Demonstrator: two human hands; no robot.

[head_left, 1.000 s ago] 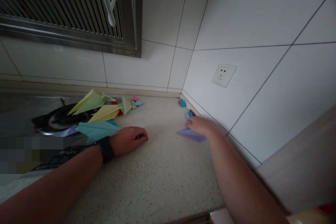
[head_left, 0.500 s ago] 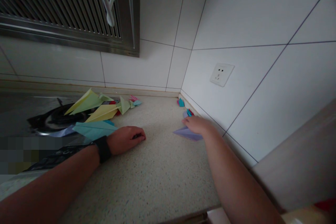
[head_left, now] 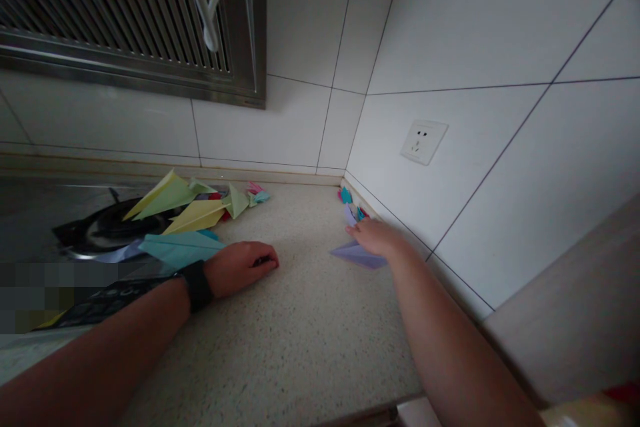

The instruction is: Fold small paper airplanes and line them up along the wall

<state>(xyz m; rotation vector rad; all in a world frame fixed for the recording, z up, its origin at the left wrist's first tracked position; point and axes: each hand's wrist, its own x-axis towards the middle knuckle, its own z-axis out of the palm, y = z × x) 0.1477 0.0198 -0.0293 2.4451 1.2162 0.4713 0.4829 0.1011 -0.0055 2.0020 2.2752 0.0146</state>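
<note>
My right hand (head_left: 373, 236) reaches to the counter by the right wall, its fingers closed at the lower end of a small lavender folded paper (head_left: 349, 215). Under and in front of that hand lies a larger lavender paper plane (head_left: 356, 254), nose to the left. Small blue and red folded papers (head_left: 361, 213) sit just behind the fingers, partly hidden. My left hand (head_left: 245, 265), with a black band on the wrist, rests on the counter with curled fingers and nothing visible in them. Beside it lies a light-blue paper plane (head_left: 175, 249).
Yellow-green paper planes (head_left: 170, 195) and a yellow one (head_left: 197, 215) lie over the gas burner (head_left: 107, 227). A pink and blue folded paper (head_left: 345, 195) sits in the corner. A range hood (head_left: 150, 73) hangs upper left; a socket (head_left: 424, 141) is on the right wall.
The small lavender paper at my right fingertips has shifted slightly left and stands out more from behind the hand. My left hand has stayed nearly still.
</note>
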